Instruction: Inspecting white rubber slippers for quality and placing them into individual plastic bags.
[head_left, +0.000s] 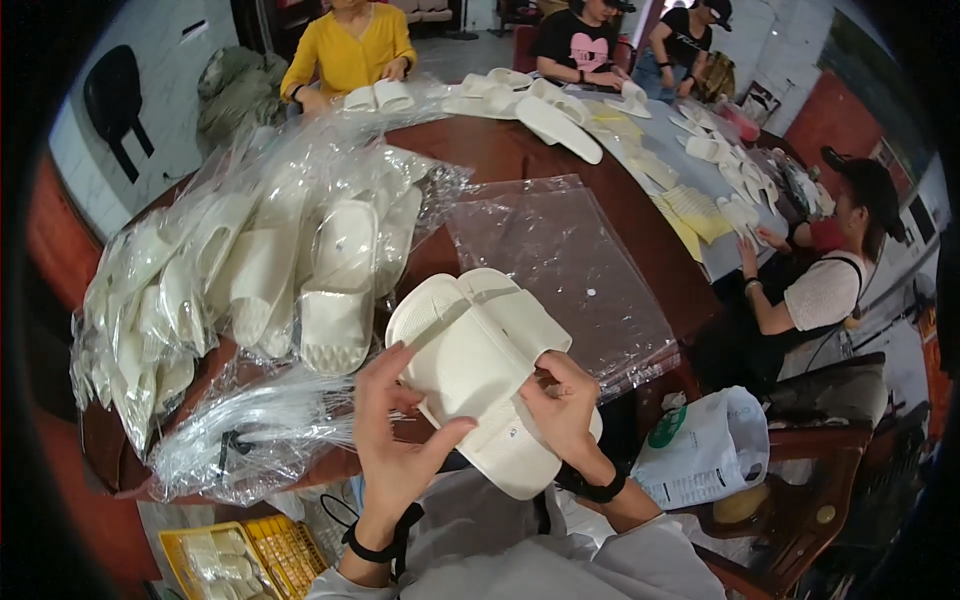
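A pair of cream slide slippers (460,340) is held in front of me, one lying partly over the other. My right hand (563,400) grips them by the right side, its fingers at the strap. At their left edge is my left hand (405,430), its thumb and fingers spread apart, the fingertips close to or touching the rim. Beyond the slippers a clear plastic bag (570,250) lies flat on the brown table (440,150). To the left is a heap of bagged slippers (260,260) in clear plastic.
A bundle of clear plastic bags (250,435) lies at the near left table edge. Below stands a yellow crate (250,530) with slippers. A white bag (705,450) rests on a wooden chair (840,450) at right. Several people work around a grey table (690,215) with loose slippers.
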